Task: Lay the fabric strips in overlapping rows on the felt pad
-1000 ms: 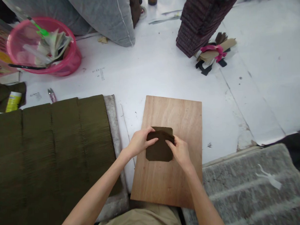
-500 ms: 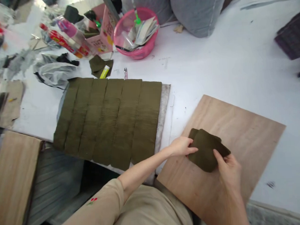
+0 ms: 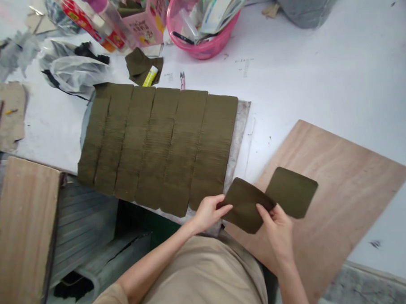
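Fingers point(image 3: 216, 200) of left hand point(image 3: 207, 212) pinch the left edge of a dark olive rounded-corner fabric piece point(image 3: 244, 204). Right hand point(image 3: 280, 227) pinches its lower right edge, thumb on top, other fingers hidden under it. The piece is held flat over the near-left corner of the bare plywood board point(image 3: 342, 195). It sits between the overlapped rows of olive fabric pieces point(image 3: 158, 145) on a grey felt pad point(image 3: 238, 123) and a second matching olive piece point(image 3: 292, 190) lying flat on the board. Its right corner overlaps that second piece; can't tell if they touch. Judgement: best grip is light, at opposite edges only, piece level and taut so it doesn't fold or crease. Lift the overlapping corner clear before any sideways move so the second piece isn't dragged, and stay off the rows' near ends.
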`<action>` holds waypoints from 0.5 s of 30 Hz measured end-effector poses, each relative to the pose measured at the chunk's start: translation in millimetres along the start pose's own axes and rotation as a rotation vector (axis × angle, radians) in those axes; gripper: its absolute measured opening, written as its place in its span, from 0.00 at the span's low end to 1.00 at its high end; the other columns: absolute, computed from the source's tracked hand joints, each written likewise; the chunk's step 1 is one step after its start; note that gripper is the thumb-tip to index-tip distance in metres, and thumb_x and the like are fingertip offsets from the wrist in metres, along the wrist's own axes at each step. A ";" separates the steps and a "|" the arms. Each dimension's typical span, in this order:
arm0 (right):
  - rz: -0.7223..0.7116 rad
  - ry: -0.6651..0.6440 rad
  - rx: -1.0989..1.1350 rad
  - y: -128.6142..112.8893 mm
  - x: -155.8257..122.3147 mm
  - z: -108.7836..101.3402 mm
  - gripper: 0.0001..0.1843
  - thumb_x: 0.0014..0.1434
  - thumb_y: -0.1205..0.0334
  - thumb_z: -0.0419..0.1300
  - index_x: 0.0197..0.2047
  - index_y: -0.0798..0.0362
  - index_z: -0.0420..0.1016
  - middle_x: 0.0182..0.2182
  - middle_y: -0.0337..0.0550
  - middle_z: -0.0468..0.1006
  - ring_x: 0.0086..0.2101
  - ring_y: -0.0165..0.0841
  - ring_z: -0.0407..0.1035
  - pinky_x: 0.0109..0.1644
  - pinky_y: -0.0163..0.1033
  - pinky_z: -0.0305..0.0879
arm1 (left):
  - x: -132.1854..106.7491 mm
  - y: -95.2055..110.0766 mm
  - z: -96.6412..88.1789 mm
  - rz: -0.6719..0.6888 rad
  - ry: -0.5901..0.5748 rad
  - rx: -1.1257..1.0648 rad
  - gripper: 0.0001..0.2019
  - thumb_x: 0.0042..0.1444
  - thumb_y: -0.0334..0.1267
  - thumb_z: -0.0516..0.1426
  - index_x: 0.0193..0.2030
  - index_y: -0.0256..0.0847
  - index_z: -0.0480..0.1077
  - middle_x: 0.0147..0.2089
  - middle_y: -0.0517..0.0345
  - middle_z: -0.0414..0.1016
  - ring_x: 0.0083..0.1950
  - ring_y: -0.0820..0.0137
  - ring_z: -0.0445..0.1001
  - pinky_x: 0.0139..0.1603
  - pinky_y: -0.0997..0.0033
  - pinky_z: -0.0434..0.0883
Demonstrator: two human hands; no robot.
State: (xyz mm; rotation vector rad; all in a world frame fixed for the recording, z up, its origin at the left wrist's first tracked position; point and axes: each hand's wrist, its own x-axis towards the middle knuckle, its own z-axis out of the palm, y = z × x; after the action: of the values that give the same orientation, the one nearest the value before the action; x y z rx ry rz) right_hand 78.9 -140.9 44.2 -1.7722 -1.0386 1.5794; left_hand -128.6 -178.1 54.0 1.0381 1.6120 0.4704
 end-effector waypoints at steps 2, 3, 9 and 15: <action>0.001 -0.157 0.023 4.2 -9.3 33.2 0.19 0.59 0.49 0.59 0.46 0.54 0.75 0.41 0.47 0.80 0.40 0.38 0.73 0.45 0.42 0.70 | -24.8 -22.9 -19.8 -0.072 0.104 -0.015 0.17 0.57 0.50 0.56 0.30 0.36 0.70 0.27 0.60 0.68 0.30 0.71 0.65 0.30 0.74 0.63; -0.002 -0.224 0.014 7.3 -12.5 48.4 0.19 0.60 0.48 0.57 0.46 0.55 0.74 0.38 0.46 0.80 0.39 0.38 0.72 0.44 0.41 0.70 | -35.6 -33.9 -28.1 -0.102 0.144 -0.021 0.17 0.57 0.50 0.56 0.30 0.37 0.70 0.27 0.59 0.68 0.30 0.71 0.65 0.30 0.74 0.63; -0.089 -0.289 -0.222 24.4 -16.8 106.7 0.21 0.62 0.44 0.52 0.29 0.53 0.67 0.23 0.37 0.70 0.26 0.30 0.61 0.30 0.34 0.59 | -69.0 -85.5 -51.1 -0.225 0.300 -0.026 0.19 0.57 0.52 0.55 0.25 0.40 0.60 0.23 0.65 0.57 0.26 0.75 0.57 0.25 0.76 0.56; -0.183 -0.207 -0.439 23.4 -10.9 120.0 0.23 0.63 0.42 0.50 0.24 0.49 0.56 0.18 0.31 0.59 0.22 0.27 0.53 0.27 0.34 0.49 | -66.1 -105.3 -51.4 -0.248 0.288 -0.017 0.19 0.57 0.52 0.54 0.25 0.41 0.55 0.22 0.68 0.51 0.24 0.77 0.53 0.24 0.77 0.52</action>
State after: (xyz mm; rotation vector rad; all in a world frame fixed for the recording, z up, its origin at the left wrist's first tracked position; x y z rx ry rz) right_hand -34.7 -174.3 11.7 -1.7407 -1.7038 1.5247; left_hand -215.5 -277.6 28.7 0.7681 1.9593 0.4798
